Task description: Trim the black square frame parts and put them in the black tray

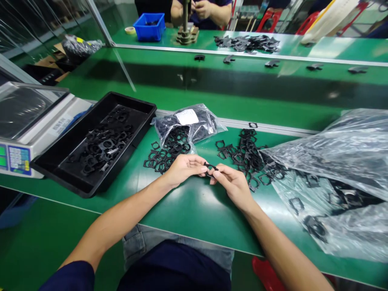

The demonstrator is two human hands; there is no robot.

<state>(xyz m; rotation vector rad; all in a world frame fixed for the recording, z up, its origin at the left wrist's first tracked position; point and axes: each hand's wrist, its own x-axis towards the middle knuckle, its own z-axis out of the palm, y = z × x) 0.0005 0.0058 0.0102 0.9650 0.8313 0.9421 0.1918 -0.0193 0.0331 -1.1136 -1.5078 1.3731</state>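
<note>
My left hand [184, 167] and my right hand [232, 184] meet over the green table [194, 210], both pinching one small black plastic frame part [210, 167] between their fingertips. Just behind my left hand lies a loose pile of the same black parts [165, 155], spilling from a small clear bag [188, 125] with a white label. Behind my right hand is another scatter of black parts [247, 151].
A black tray [72, 178] holding several black parts sits at the left, beside a weighing scale [27, 121]. A large clear bag [342, 178] of parts lies at the right. Beyond a conveyor belt [242, 85], another person [201, 12] works near a blue bin [149, 26].
</note>
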